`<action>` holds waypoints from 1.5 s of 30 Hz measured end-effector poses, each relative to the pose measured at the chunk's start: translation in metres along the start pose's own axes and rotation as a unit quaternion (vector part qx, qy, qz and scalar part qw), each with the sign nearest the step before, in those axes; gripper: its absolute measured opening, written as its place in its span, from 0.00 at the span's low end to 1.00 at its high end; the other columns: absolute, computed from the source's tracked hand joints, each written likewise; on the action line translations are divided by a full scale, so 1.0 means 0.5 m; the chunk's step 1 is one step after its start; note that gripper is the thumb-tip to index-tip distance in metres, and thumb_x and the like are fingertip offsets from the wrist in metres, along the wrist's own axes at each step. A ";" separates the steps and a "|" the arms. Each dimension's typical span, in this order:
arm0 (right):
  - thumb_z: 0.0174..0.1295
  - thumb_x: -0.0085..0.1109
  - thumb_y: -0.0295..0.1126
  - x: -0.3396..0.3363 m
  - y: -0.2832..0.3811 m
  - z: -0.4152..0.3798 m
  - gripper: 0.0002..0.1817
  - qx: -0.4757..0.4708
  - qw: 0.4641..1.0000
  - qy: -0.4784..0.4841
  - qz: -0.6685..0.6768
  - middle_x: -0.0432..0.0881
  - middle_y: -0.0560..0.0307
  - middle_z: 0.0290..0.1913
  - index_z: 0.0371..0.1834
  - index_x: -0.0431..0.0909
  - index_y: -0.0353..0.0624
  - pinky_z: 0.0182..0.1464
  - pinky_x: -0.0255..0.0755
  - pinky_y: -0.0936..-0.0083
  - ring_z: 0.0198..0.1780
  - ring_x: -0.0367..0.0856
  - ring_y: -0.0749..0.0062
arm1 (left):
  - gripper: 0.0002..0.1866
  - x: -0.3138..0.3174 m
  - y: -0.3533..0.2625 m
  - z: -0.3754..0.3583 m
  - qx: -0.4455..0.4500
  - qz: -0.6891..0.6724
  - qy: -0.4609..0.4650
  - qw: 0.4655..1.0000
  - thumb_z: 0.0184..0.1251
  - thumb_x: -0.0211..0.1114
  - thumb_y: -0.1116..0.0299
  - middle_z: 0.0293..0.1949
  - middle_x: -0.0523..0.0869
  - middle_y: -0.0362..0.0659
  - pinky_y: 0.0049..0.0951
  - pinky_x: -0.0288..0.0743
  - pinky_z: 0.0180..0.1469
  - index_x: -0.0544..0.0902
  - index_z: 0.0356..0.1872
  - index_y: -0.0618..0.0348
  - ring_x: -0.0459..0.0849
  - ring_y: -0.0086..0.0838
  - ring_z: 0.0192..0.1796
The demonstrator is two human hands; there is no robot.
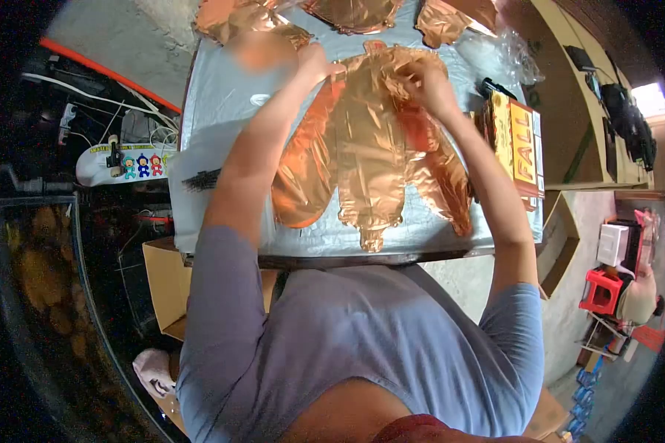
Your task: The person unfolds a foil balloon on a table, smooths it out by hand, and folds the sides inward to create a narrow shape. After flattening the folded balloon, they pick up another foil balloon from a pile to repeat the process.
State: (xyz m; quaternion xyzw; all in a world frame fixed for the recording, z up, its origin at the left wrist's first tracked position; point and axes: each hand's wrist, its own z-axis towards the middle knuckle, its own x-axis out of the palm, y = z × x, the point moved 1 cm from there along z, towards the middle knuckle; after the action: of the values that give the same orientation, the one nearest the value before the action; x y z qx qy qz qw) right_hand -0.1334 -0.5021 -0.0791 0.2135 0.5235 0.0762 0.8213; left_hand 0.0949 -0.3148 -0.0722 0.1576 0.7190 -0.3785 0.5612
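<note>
Right hand [430,90] grasps crumpled one-o'clock folds of a shiny, lobed, copper-coloured foil piece [369,148]; left hand [314,65] touches its eleven-o'clock edge, its grip impossible to tell.

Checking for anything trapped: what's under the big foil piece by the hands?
The bluish-grey sheet shows around the foil piece; whatever lies directly beneath is covered from view.

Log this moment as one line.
copper foil shape: spread on covered table | left hand: at its upper left edge | right hand: at its crumpled upper right | right side: FALL-labelled stack
</note>
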 end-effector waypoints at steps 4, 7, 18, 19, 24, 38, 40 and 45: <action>0.63 0.67 0.36 0.037 0.136 -0.051 0.18 -0.074 0.993 -0.049 -0.080 0.78 0.41 0.55 0.54 0.80 0.44 0.57 0.74 0.50 0.54 0.78 0.42 | 0.35 0.014 -0.033 0.015 0.004 0.032 0.009 0.999 0.47 0.84 0.43 0.49 0.90 0.59 0.51 0.81 0.55 0.87 0.44 0.67 0.89 0.53 0.53; 0.63 0.67 0.37 0.070 0.147 -0.072 0.19 -0.077 0.991 -0.051 -0.101 0.77 0.45 0.57 0.56 0.79 0.45 0.59 0.71 0.51 0.57 0.76 0.45 | 0.34 0.034 -0.038 0.027 0.034 0.060 -0.037 0.997 0.46 0.85 0.47 0.50 0.89 0.58 0.50 0.81 0.56 0.87 0.45 0.67 0.88 0.53 0.54; 0.64 0.66 0.37 0.092 0.137 -0.083 0.20 -0.059 0.990 -0.031 -0.120 0.78 0.51 0.57 0.58 0.79 0.46 0.59 0.69 0.55 0.57 0.76 0.53 | 0.31 0.062 -0.046 0.098 0.132 0.047 -0.002 0.990 0.50 0.85 0.52 0.49 0.89 0.62 0.50 0.83 0.57 0.87 0.48 0.68 0.88 0.55 0.54; 0.63 0.66 0.37 0.093 0.137 -0.084 0.20 -0.058 0.991 -0.027 -0.120 0.78 0.51 0.57 0.58 0.79 0.46 0.60 0.69 0.55 0.57 0.76 0.54 | 0.29 0.062 -0.048 0.099 0.121 0.040 -0.003 0.992 0.50 0.85 0.53 0.47 0.90 0.61 0.49 0.83 0.56 0.88 0.45 0.68 0.89 0.55 0.53; 0.63 0.66 0.36 0.094 0.137 -0.084 0.21 -0.052 0.990 -0.023 -0.126 0.78 0.52 0.57 0.59 0.78 0.45 0.62 0.68 0.55 0.58 0.76 0.54 | 0.22 0.047 -0.060 0.108 0.080 0.024 0.072 0.994 0.48 0.85 0.55 0.43 0.92 0.56 0.46 0.84 0.54 0.92 0.39 0.61 0.91 0.52 0.48; 0.63 0.64 0.36 0.090 0.139 -0.084 0.20 -0.072 0.990 -0.045 -0.109 0.78 0.47 0.57 0.57 0.78 0.43 0.62 0.69 0.53 0.59 0.77 0.51 | 0.16 0.050 -0.073 0.044 0.194 -0.076 -0.038 0.977 0.50 0.77 0.63 0.33 0.89 0.53 0.45 0.79 0.41 0.85 0.36 0.61 0.89 0.50 0.39; 0.63 0.65 0.36 0.089 0.139 -0.084 0.19 -0.074 0.990 -0.044 -0.115 0.78 0.49 0.56 0.57 0.79 0.44 0.63 0.69 0.54 0.58 0.77 0.53 | 0.17 0.051 -0.065 0.047 0.182 -0.111 -0.020 0.977 0.51 0.77 0.62 0.34 0.90 0.52 0.43 0.79 0.42 0.85 0.39 0.61 0.89 0.47 0.38; 0.63 0.65 0.35 0.090 0.141 -0.083 0.18 -0.078 0.987 -0.070 -0.122 0.79 0.50 0.54 0.55 0.79 0.45 0.63 0.69 0.54 0.56 0.78 0.54 | 0.21 0.070 -0.052 0.073 0.143 -0.163 0.007 0.976 0.55 0.78 0.58 0.36 0.91 0.51 0.37 0.79 0.42 0.88 0.46 0.60 0.90 0.36 0.38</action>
State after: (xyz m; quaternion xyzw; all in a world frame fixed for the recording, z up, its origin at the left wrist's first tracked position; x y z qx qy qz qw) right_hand -0.1434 -0.4117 -0.1009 0.0886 0.4796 0.0010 0.8730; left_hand 0.0919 -0.3652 -0.0981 0.1193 0.6772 -0.5626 0.4590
